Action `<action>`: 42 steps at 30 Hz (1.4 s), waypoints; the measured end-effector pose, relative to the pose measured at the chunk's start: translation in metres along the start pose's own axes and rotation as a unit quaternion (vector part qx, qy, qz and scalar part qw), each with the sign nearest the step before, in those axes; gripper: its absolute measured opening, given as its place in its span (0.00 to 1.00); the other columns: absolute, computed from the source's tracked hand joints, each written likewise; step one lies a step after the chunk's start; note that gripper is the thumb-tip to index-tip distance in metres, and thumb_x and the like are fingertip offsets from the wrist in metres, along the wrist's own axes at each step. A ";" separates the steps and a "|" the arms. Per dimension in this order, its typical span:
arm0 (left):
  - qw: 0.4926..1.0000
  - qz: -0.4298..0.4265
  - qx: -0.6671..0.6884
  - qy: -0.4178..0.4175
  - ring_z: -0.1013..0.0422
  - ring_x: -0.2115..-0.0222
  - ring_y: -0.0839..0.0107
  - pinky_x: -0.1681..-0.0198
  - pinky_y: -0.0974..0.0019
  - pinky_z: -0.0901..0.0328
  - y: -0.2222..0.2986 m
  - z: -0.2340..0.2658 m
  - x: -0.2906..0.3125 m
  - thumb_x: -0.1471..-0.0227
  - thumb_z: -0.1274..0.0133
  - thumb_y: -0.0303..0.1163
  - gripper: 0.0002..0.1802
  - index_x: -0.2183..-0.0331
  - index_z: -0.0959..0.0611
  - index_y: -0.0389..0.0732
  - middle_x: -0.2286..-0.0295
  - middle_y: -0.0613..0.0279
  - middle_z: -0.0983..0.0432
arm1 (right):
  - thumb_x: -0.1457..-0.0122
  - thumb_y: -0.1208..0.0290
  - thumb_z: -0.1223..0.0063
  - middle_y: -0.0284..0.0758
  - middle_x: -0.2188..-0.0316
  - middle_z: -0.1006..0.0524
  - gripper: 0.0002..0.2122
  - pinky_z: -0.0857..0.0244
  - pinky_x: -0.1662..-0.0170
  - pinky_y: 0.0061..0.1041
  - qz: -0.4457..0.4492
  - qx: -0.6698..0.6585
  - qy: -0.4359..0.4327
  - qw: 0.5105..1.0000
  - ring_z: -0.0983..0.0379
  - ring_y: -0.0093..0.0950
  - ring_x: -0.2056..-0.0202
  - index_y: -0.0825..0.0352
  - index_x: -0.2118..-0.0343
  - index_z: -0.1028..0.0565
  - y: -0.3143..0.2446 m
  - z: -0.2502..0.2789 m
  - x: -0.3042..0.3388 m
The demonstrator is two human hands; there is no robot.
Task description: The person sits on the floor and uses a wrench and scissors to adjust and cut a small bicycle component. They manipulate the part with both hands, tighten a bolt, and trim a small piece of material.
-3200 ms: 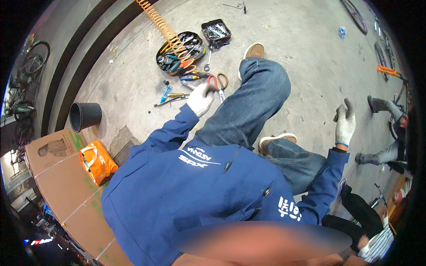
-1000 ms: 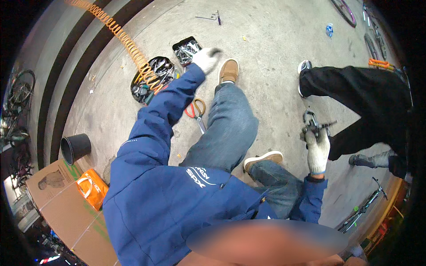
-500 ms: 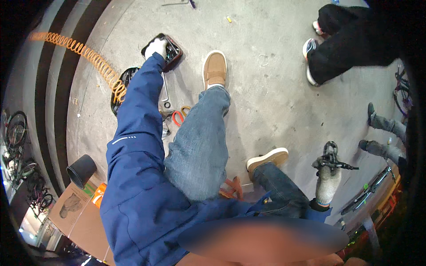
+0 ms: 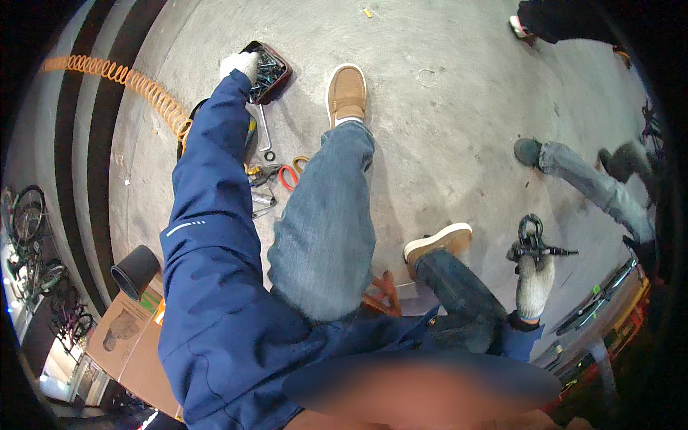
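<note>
Rough grey concrete floor (image 4: pixel 459 136), scuffed and speckled, spreads around both hands. Well back from the left hand (image 4: pixel 239 68), toward the body, sits a flat-sided brown cardboard box (image 4: pixel 136 358). Faded, soft-creased denim jeans (image 4: pixel 326 229) fill much of the space between the hands. An orange hose (image 4: pixel 143 84), wound in springy coils, arcs to the left of the left hand; a smooth, round-mouthed black bucket (image 4: pixel 142 266) stands farther back on that side. Right at the left hand is a dark tray (image 4: pixel 282 82) with rounded corners, heaped with small, glinting metal pieces (image 4: pixel 267 69). At the right hand (image 4: pixel 535 285) is a black, clamp-like part (image 4: pixel 535 249) with an open loop on top and a slim bar jutting rightward. Nearer the body than the left hand lie scissors (image 4: pixel 294 173) with red and tan handles, a thin bent metal rod (image 4: pixel 266 130) and a small dark ring (image 4: pixel 269 159).

The left arm stretches far forward, its knit-gloved hand at the tray's left edge; the fingers are hidden, so whether they grip anything cannot be told. The right hand, also gloved and well apart, points forward, fingers closed around the clamp-like part.
</note>
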State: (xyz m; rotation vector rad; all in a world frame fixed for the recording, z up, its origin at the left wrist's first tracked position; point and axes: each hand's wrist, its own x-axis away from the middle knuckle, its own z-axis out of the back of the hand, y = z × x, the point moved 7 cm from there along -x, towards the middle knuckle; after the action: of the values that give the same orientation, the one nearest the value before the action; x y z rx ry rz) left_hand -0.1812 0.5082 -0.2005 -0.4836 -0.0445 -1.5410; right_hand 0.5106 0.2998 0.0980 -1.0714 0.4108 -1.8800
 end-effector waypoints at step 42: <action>0.519 -0.309 0.795 -0.061 0.25 0.63 0.74 0.60 0.68 0.26 0.370 0.393 0.358 0.33 0.45 0.37 0.16 0.50 0.20 0.39 0.58 0.60 0.22 | 0.31 0.64 0.43 0.38 0.60 0.16 0.16 0.27 0.52 0.28 0.349 -0.080 0.146 0.922 0.20 0.25 0.58 0.71 0.48 0.20 -0.065 0.030 0.113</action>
State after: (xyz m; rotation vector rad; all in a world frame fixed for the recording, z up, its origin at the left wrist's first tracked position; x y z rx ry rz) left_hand 0.2986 0.2823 0.1717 1.0558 -1.7574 -1.4277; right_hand 0.4753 0.2444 0.2145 -0.6130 0.9910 -1.3634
